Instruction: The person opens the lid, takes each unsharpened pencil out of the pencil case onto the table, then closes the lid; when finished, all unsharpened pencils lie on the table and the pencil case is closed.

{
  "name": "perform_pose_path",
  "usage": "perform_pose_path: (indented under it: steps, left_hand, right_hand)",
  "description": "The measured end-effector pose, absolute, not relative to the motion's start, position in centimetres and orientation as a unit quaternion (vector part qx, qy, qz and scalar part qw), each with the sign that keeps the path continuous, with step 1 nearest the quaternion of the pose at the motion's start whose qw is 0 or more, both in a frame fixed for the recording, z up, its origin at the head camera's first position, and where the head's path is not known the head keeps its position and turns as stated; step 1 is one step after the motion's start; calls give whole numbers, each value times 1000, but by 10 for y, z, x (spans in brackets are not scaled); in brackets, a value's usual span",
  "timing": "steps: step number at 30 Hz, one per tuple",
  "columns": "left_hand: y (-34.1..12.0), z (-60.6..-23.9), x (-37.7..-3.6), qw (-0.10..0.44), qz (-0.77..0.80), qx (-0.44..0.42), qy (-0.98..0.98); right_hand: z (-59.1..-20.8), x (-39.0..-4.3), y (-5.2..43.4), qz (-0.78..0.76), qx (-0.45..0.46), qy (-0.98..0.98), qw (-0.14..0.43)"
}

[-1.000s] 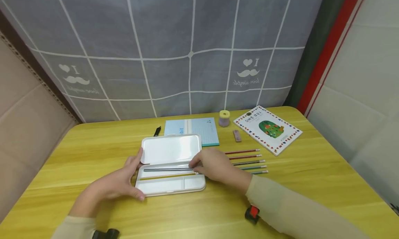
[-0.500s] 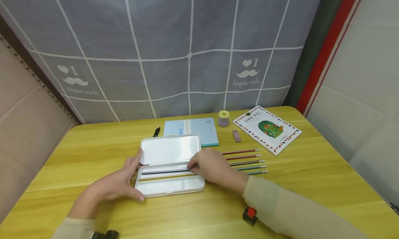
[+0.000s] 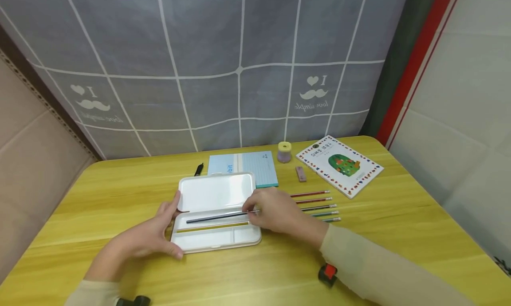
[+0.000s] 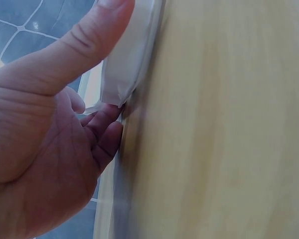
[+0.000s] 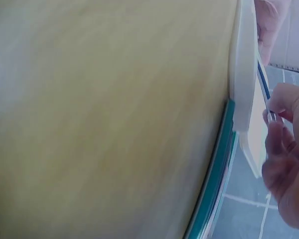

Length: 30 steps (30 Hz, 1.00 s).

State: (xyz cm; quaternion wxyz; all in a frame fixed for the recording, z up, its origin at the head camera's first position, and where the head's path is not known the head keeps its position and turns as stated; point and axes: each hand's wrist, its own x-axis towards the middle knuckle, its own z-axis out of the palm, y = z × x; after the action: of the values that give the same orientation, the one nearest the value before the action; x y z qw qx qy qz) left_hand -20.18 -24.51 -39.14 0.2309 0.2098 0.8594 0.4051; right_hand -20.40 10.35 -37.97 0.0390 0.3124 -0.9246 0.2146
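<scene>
A white pencil case [image 3: 199,243] lies on the table with its lid [image 3: 215,191] folded back. My left hand [image 3: 149,235] holds the case's left end, thumb at the front corner and fingers towards the hinge; the left wrist view shows fingertips against the case's end. Between thumb and fingers, my right hand [image 3: 275,210] pinches a dark pencil [image 3: 215,217] near its right end. This pencil slants over the case's rear part, its left end lower. A yellow pencil [image 3: 211,227] lies inside, its right tip near my right hand. In the right wrist view the pinched pencil [image 5: 263,82] looks blue-black.
Several pencils [image 3: 319,207] with erasers lie in a row to the right, partly behind my right hand. Farther back are a light-blue notebook [image 3: 259,168], a black pen [image 3: 198,169], a yellow-and-purple jar-like item [image 3: 284,152], a pink eraser [image 3: 301,174] and a picture book [image 3: 339,164].
The dark pencil has gone from lying nearly level to slanting, its right end raised, and has shifted slightly right with my right hand. My left hand keeps its place on the case.
</scene>
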Motion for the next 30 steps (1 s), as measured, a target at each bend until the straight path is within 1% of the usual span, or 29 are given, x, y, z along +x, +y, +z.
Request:
perform_pose_path:
  steps: [8, 15, 19, 24, 30]
  left_hand:
    - [-246, -393, -200, 224, 400, 218, 862]
    - [-247, -394, -200, 228, 408, 209, 859]
    - [-247, -395, -201, 227, 406, 212, 859]
    - [-246, -395, -201, 230, 410, 212, 857]
    - [-247, -395, -201, 225, 413, 215, 856]
  right_hand:
    - [-379, -204, 123, 173, 395, -898, 92]
    - [-383, -203, 130, 198, 389, -895, 97]
    - [-384, -203, 137, 258, 368, -890, 81]
    - [-382, -202, 151, 341, 341, -875, 40]
    - [-379, -197, 174, 386, 318, -866, 15]
